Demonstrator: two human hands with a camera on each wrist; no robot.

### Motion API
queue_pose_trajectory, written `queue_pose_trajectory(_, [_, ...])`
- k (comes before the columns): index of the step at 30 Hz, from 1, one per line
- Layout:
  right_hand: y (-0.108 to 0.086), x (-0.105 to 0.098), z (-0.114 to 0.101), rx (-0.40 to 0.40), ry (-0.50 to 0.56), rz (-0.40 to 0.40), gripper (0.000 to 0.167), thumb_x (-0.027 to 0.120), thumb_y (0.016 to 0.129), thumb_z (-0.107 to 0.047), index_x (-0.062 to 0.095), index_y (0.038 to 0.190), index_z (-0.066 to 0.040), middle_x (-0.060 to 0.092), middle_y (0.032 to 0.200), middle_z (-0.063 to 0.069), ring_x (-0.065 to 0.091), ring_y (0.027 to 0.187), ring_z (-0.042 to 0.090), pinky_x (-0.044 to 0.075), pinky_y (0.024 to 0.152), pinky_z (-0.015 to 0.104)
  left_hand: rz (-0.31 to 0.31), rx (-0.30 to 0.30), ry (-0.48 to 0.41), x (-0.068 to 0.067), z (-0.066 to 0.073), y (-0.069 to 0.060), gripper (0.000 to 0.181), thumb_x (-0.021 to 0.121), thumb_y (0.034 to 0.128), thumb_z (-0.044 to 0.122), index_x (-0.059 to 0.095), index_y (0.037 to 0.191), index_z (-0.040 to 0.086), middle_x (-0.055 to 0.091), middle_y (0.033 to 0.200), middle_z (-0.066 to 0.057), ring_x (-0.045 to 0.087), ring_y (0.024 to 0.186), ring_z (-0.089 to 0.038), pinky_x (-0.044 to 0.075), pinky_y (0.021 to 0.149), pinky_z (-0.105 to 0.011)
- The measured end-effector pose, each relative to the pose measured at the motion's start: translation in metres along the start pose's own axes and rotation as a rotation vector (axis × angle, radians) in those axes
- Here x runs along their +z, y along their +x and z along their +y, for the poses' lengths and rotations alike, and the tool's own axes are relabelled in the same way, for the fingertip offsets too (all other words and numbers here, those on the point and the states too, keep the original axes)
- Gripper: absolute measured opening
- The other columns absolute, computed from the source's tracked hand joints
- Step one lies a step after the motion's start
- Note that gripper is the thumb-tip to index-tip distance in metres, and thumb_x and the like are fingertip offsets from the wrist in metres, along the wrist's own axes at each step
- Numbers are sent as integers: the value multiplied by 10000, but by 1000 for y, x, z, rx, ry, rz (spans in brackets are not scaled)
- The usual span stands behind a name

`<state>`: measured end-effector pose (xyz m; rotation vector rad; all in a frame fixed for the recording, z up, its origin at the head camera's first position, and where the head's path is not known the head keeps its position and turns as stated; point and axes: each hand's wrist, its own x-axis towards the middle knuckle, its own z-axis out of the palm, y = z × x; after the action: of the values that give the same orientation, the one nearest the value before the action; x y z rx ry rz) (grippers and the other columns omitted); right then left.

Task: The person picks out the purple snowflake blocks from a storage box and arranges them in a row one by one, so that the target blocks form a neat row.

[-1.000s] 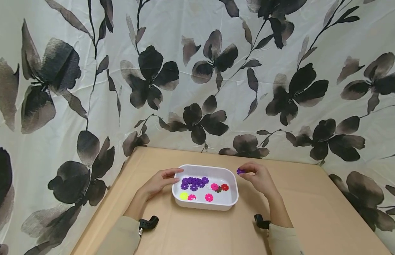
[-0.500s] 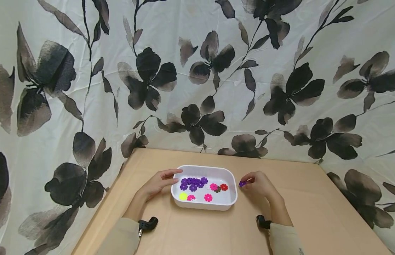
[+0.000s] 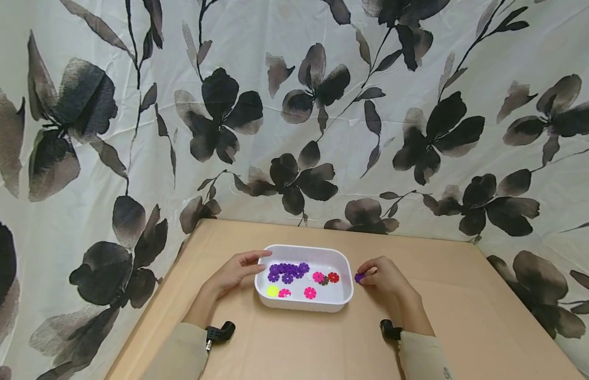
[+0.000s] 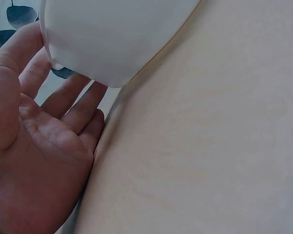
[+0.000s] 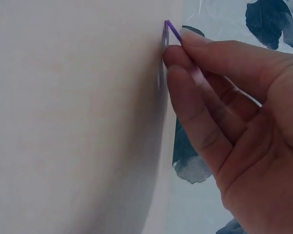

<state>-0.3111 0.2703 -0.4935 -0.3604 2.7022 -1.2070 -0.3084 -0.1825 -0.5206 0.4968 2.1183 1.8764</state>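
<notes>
A white tray (image 3: 304,305) holds several purple flower-shaped discs (image 3: 288,269), pink ones (image 3: 310,293), a red one (image 3: 333,277) and a yellow disc (image 3: 273,291). My left hand (image 3: 233,274) touches the tray's left rim with thumb and forefinger, the fingers fairly straight; its other fingers reach beside the wall in the left wrist view. Just right of the tray, my right hand (image 3: 387,275) pinches a purple flower-shaped disc (image 3: 359,277) between thumb and fingers, low over the table. The right wrist view shows that disc (image 5: 173,30) edge-on and tilted at the thumb tip.
The tan table (image 3: 285,343) extends on all sides of the tray. Behind it hangs a white cloth (image 3: 361,158) with dark printed flowers. Inside the tray, a brownish-green disc (image 3: 325,282) lies between a pink one and the red one.
My right hand has come down toward the table beside the tray, bringing the purple disc with it. The left hand and the tray have stayed in place.
</notes>
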Motion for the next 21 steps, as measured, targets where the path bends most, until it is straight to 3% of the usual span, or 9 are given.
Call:
queue_pose_trajectory(10, [0, 0, 0, -28, -49, 3, 171, 764, 865, 57, 793, 1028, 15, 778, 938, 123, 635, 722, 177, 579, 637, 264, -1, -3, -12, 0, 0, 0, 546, 754, 966, 239, 596, 1469, 98, 524, 1580, -55, 383, 1531, -327, 248, 1282, -536])
queue_pose_trajectory(14, [0, 0, -2, -5, -72, 21, 189, 752, 864, 70, 795, 1037, 8, 778, 947, 113, 637, 748, 178, 573, 659, 250, -2, -5, -18, 0, 0, 0, 553, 753, 967, 243, 589, 1474, 93, 516, 1587, -52, 369, 1541, -323, 247, 1282, -532])
queue_pose_trajectory(21, [-1, 2, -14, 40, -150, 120, 218, 730, 931, -40, 788, 1139, -66, 736, 988, 77, 637, 829, 201, 561, 722, 289, -4, 4, -10, 0, 0, 0, 551, 755, 965, 243, 593, 1471, 95, 525, 1579, -55, 383, 1531, -327, 262, 1277, -533])
